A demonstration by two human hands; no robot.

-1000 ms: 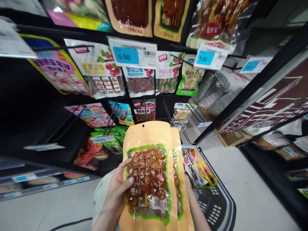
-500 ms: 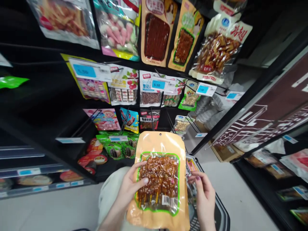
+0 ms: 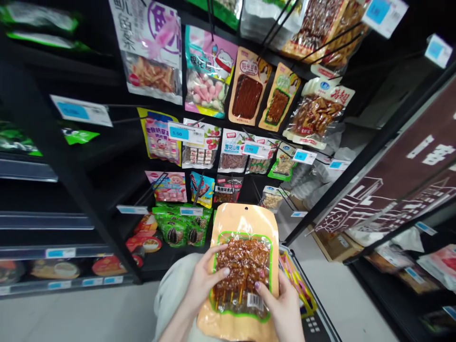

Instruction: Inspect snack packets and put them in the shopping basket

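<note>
A tan snack packet (image 3: 245, 221) with a clear, green-edged window is held upright in front of me. Glossy brown skewered pieces and a barcode show through its window. My left hand (image 3: 203, 287) grips the packet's left side, thumb on the front. On the right edge my right hand (image 3: 285, 304) grips it too, thumb across the front near the barcode and the other fingers partly behind. Below and to the right sits a shopping basket (image 3: 322, 304) with yellow and pink packets (image 3: 299, 280) in it, partly covered by my right hand.
Ahead, a black rack carries hanging snack bags, such as a marshmallow bag (image 3: 210, 71), with metal hooks and price tags (image 3: 185, 134) sticking out. Green seed bags (image 3: 183, 225) lie on the low shelf. A cardboard box (image 3: 337, 244) stands on the floor at right.
My right hand has moved left from beside the packet and taken hold of its right edge. The view has tilted up, showing more of the upper rack.
</note>
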